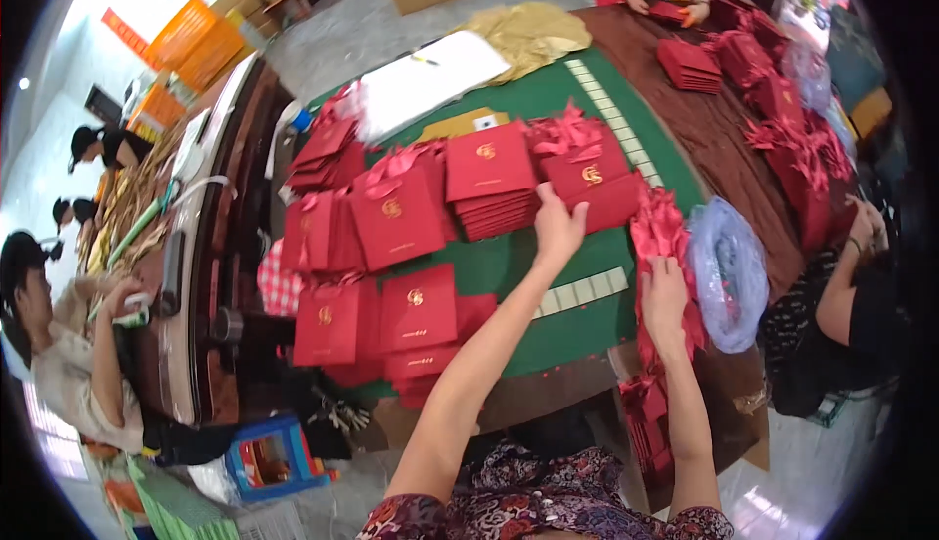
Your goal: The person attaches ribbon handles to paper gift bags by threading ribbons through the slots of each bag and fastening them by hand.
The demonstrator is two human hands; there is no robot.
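Note:
My left hand [560, 229] reaches over the green table top, thumb and fingers apart. Its fingertips touch the near left edge of a stack of red gift bags [599, 188] with gold emblems and red ribbon handles. Left of it stands a neat stack of red bags [489, 163], seen with its layered edges toward me. At the table's right side, my right hand [665, 297] has its fingers closed on a bunch of shiny red ribbons [660, 232]. More red bags [646, 432] hang or lie below that wrist; how they join the ribbons is hidden.
More red bag stacks [396, 217] cover the table's left half. A bluish clear plastic bag [727, 276] lies right of the ribbons. White sheeting [435, 80] and gold cloth [533, 36] lie at the far edge. Co-workers sit around; one handles red bags at a brown-covered table [641, 61].

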